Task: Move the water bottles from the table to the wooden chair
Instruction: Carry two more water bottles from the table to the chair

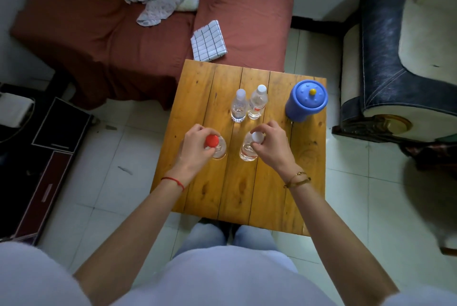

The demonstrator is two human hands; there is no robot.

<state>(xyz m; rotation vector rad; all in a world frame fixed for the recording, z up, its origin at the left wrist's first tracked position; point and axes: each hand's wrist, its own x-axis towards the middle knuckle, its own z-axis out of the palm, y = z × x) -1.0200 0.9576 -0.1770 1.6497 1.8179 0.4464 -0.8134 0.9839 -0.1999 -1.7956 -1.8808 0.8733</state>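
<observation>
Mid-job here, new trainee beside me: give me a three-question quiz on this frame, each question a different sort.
1. True or false: the left hand is closed on the neck of the red-capped bottle.
2. How many water bottles stand on the wooden table?
3. Which sits nearest the right hand? A) blue lidded container B) checked cloth C) white-capped bottle

Key: 1 true; 2 four, counting the two far bottles; 3 C, the right grip is already on it.
</observation>
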